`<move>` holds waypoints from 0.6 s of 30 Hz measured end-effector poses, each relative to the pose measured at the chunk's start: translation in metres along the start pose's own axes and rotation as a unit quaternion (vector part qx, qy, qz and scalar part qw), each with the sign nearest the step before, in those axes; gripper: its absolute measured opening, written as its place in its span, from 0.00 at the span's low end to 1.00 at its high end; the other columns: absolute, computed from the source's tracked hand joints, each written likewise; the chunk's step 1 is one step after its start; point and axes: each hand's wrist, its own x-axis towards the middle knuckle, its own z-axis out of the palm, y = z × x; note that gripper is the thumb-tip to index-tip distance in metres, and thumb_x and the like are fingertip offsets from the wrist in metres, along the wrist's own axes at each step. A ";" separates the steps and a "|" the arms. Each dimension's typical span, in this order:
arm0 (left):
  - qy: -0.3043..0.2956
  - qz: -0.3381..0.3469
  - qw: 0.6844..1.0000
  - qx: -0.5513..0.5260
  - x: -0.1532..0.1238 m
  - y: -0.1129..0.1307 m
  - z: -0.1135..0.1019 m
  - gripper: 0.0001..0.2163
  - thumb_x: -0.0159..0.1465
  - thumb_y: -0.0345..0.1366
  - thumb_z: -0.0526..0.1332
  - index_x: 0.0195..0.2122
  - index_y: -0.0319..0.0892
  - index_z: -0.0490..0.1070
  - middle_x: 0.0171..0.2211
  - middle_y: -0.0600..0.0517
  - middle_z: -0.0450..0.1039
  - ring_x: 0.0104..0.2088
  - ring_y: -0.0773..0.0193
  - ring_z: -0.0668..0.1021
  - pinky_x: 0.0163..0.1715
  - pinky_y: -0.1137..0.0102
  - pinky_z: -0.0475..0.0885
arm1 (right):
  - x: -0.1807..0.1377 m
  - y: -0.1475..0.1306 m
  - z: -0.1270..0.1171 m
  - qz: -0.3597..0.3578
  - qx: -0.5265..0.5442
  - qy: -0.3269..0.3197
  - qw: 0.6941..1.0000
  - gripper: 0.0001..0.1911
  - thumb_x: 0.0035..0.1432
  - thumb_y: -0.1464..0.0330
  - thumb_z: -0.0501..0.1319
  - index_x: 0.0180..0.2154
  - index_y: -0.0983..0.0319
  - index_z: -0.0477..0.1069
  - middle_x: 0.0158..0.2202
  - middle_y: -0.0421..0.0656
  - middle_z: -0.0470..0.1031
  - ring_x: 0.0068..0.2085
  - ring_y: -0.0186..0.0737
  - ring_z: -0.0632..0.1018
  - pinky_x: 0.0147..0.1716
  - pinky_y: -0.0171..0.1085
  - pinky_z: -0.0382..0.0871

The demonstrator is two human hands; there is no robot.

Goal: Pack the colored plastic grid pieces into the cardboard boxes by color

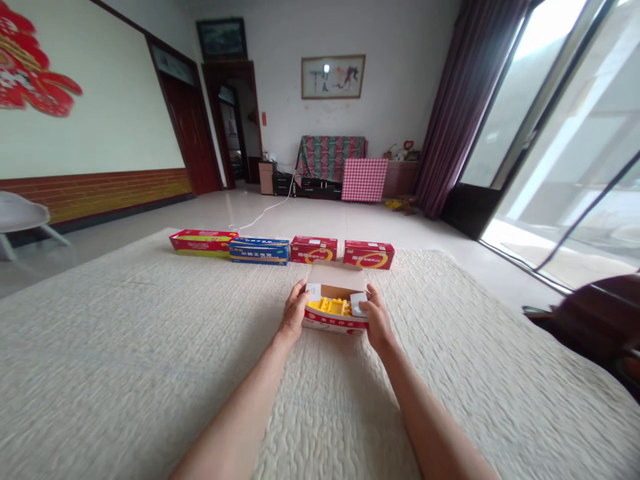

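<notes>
A small red carton (334,324) lies open in front of me on a cream quilted cover (150,347), its lid flap (336,275) tipped back. Yellow contents (334,306) show inside. My left hand (293,311) grips the carton's left end, thumb on the small white side flap. At the right end my right hand (376,320) grips the carton, fingers on the other white flap. Both hands are closed around the box.
Behind the open carton runs a row of closed boxes: a long red one (203,243), a blue one (259,251), and two red ones (314,249) (369,255). A dark chair (595,320) stands at right, a white chair (23,217) at left. Glass doors fill the right wall.
</notes>
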 end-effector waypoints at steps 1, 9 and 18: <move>0.001 -0.004 1.000 0.002 -0.009 0.002 -0.001 0.25 0.54 0.40 0.62 0.54 0.40 0.66 0.50 0.46 0.74 0.47 0.57 0.76 0.44 0.68 0.70 | -0.007 -0.005 -0.002 0.005 -0.001 -0.002 1.000 0.34 0.42 0.66 0.57 0.56 0.59 0.63 0.46 0.43 0.74 0.40 0.44 0.75 0.36 0.39 0.69; -0.011 -0.003 0.999 0.040 -0.064 0.018 0.004 0.24 0.53 0.36 0.60 0.52 0.40 0.70 0.49 0.48 0.76 0.49 0.53 0.75 0.45 0.66 0.70 | -0.060 -0.031 -0.013 0.020 -0.004 -0.025 0.999 0.25 0.41 0.66 0.56 0.45 0.60 0.71 0.32 0.39 0.78 0.26 0.39 0.73 0.24 0.36 0.64; -0.020 0.029 0.999 0.039 -0.065 0.012 0.004 0.24 0.55 0.36 0.59 0.54 0.44 0.69 0.46 0.52 0.77 0.50 0.53 0.74 0.51 0.63 0.67 | -0.071 -0.022 -0.021 -0.036 -0.018 0.003 0.999 0.21 0.44 0.63 0.58 0.43 0.59 0.73 0.38 0.41 0.78 0.36 0.44 0.76 0.33 0.39 0.69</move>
